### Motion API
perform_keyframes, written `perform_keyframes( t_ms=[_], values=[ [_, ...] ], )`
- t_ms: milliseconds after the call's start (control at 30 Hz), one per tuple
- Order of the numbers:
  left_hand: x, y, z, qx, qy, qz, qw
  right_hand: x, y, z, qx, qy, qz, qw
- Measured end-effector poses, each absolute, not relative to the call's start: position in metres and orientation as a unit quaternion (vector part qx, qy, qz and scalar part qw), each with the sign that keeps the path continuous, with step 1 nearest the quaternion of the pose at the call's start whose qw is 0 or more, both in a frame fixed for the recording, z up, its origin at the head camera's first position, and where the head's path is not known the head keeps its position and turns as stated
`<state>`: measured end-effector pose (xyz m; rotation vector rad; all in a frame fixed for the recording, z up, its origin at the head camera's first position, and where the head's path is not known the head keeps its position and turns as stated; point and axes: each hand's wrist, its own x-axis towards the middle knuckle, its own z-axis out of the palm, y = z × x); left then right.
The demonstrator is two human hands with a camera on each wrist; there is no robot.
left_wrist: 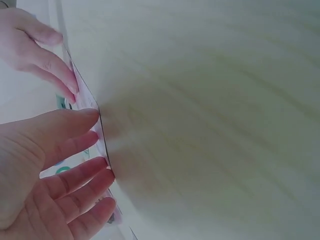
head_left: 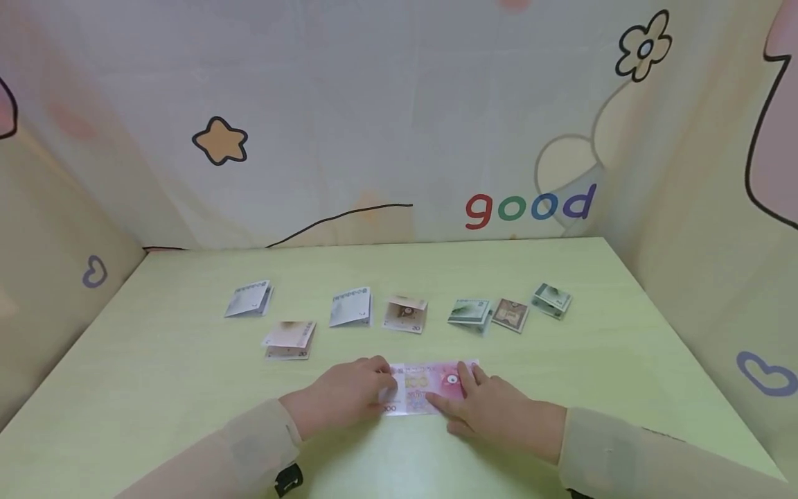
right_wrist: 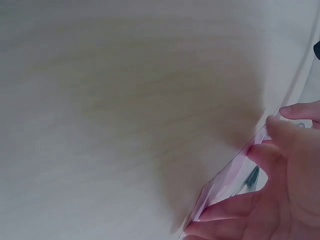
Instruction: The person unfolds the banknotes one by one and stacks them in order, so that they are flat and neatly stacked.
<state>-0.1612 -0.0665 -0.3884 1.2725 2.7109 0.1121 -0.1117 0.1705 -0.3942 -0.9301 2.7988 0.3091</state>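
Observation:
A pink banknote (head_left: 430, 388) marked 100 lies on the table near its front middle, a pale panel at its left end. My left hand (head_left: 349, 391) grips that left end, fingers bent over it. In the left wrist view the thumb and fingertips of the left hand (left_wrist: 65, 170) meet along the note's edge. Over the note's right half, my right hand (head_left: 489, 402) presses with spread, mostly straight fingers. The right wrist view shows the right hand (right_wrist: 270, 185) with its fingertips along the pink edge. Parts of the note are hidden under both hands.
Several folded banknotes stand behind: two pale blue ones (head_left: 248, 299) (head_left: 350, 307), two brownish 20 notes (head_left: 289, 336) (head_left: 405, 315), two green ones (head_left: 470, 312) (head_left: 551, 299), and a small brown one (head_left: 510, 315). Printed cloth walls (head_left: 349, 125) enclose the pale green table (head_left: 187, 388).

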Motion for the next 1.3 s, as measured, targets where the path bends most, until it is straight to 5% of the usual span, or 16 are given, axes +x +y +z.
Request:
perform_keyframes(
  t_ms=[767, 1300],
  values=[
    [-0.168, -0.068, -0.39, 0.411, 0.905, 0.046, 0.098, -0.108, 0.161, -0.4, -0.272, 0.954, 0.079, 0.094],
    [-0.208, -0.078, -0.388, 0.135, 0.938, 0.318, -0.03, -0.108, 0.16, -0.401, -0.274, 0.955, 0.071, 0.092]
  ],
)
